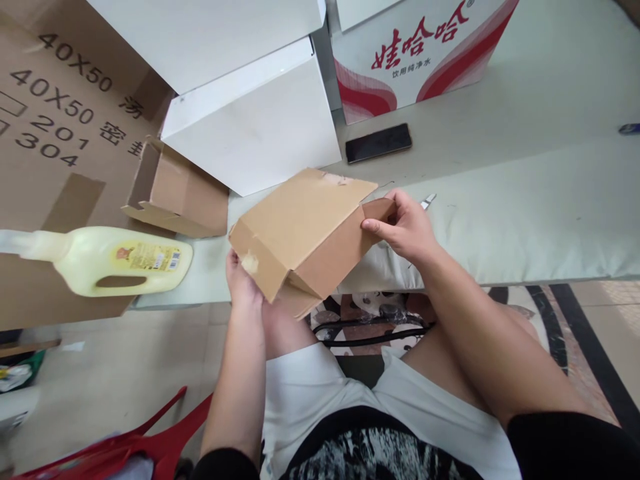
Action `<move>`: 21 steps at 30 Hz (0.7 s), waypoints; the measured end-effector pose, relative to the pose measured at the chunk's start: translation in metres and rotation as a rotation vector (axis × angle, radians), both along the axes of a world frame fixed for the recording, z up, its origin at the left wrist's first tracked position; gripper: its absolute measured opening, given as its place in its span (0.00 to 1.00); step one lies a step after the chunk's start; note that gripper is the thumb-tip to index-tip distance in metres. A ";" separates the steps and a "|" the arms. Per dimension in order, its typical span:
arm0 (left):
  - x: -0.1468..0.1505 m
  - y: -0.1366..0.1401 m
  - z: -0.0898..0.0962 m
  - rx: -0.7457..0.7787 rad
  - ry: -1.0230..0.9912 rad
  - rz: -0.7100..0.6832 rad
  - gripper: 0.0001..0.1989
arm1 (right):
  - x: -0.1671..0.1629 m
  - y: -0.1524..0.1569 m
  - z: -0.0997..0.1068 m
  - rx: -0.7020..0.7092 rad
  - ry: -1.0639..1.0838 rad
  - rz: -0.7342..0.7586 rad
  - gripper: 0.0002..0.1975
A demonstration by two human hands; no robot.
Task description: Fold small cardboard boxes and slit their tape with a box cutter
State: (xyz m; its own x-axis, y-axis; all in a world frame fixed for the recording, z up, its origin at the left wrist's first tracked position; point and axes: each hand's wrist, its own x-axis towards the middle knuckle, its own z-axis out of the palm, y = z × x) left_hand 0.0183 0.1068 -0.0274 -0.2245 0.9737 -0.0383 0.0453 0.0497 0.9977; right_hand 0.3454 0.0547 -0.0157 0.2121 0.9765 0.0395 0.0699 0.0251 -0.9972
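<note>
A small brown cardboard box (300,220) is held tilted over the table's front edge, its end flaps partly loose. My left hand (244,279) grips its left end from beneath, with most of the fingers hidden behind the cardboard. At the other end, my right hand (407,227) pinches a flap between thumb and fingers. Torn paper marks show on the box's top and left flap. Just past my right hand, a small blade-like metal tip (429,201) lies on the table, the rest of it hidden.
Behind stand white boxes (260,127), a red-and-white carton (415,60) and a black phone (379,143). To the left are an open cardboard box (187,193), a yellow pump bottle (125,260) and a large printed carton (30,173). A red chair (165,433) stands lower left.
</note>
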 end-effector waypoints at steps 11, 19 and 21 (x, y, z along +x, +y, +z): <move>0.019 -0.060 -0.020 0.060 0.151 -0.144 0.30 | -0.004 -0.001 0.000 0.049 -0.030 -0.022 0.23; 0.031 -0.039 -0.005 0.068 0.146 -0.373 0.39 | -0.005 -0.003 -0.005 0.003 0.095 0.209 0.28; 0.034 -0.036 -0.002 0.036 0.093 -0.336 0.36 | -0.004 -0.003 -0.007 -0.014 0.114 0.253 0.28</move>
State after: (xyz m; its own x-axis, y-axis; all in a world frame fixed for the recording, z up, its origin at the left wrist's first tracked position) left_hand 0.0528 0.0713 -0.0297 0.1081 0.9941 0.0033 0.1438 -0.0189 0.9894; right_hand 0.3409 0.0518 -0.0225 -0.0359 0.9992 0.0152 -0.0490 0.0134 -0.9987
